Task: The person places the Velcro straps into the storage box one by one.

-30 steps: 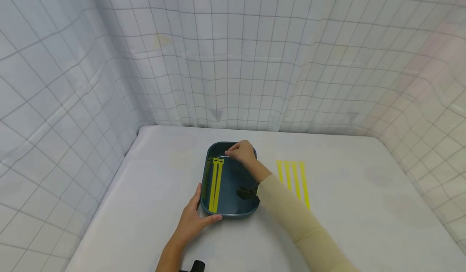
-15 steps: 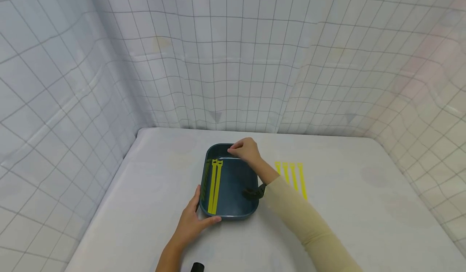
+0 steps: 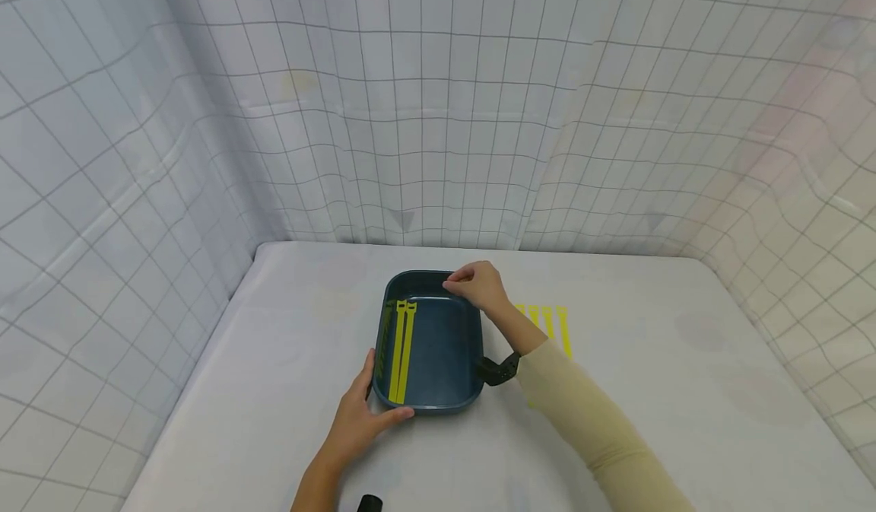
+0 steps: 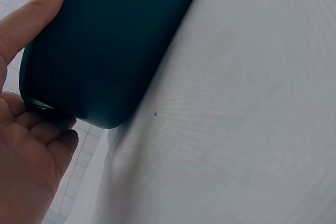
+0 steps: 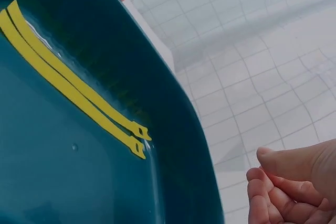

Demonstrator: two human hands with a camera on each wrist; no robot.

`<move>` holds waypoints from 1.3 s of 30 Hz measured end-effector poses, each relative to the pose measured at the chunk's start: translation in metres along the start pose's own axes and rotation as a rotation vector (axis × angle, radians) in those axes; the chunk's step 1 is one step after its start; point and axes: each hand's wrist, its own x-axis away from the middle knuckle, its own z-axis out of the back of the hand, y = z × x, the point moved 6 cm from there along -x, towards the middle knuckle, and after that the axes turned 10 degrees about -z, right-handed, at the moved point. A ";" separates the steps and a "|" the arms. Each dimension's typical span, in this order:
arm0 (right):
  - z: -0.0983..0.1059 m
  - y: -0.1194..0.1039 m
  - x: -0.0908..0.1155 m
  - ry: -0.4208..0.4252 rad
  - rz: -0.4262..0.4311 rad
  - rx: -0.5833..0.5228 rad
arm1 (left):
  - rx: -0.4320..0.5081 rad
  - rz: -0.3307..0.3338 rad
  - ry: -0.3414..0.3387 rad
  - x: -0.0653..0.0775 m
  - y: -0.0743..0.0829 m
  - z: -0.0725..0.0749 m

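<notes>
Left hand (image 3: 359, 413) is gripping the tray (image 3: 448, 352) by its near left corner, the thumb lying along the near wall and the fingers bending against the left side. Right hand (image 3: 479, 285) is curling in on itself by the tray's far right corner, thumb tip meeting fingertips.

The tray is sitting on the table (image 3: 274, 360), a deep, glossy, dark teal rectangle with rounded corners and a thin rim; its left wall is mirroring yellow. Two straps (image 3: 407, 352) are lying side by side on the tray floor, flat, thin and yellow, each widening into a notched, slotted head at the far end. Their plain ends are lying just inside the wall near the left thumb, their heads well to the left of the right hand.

Four more straps (image 3: 564, 331) are lying on the table right of the tray, the sleeve (image 3: 595, 428) partly covering them. Behind, a grid-patterned sheet (image 3: 479, 154) is hanging in soft wrinkles.
</notes>
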 end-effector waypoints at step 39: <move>0.044 0.080 0.004 0.032 -0.137 -0.088 | -0.003 0.011 -0.005 0.000 -0.002 -0.001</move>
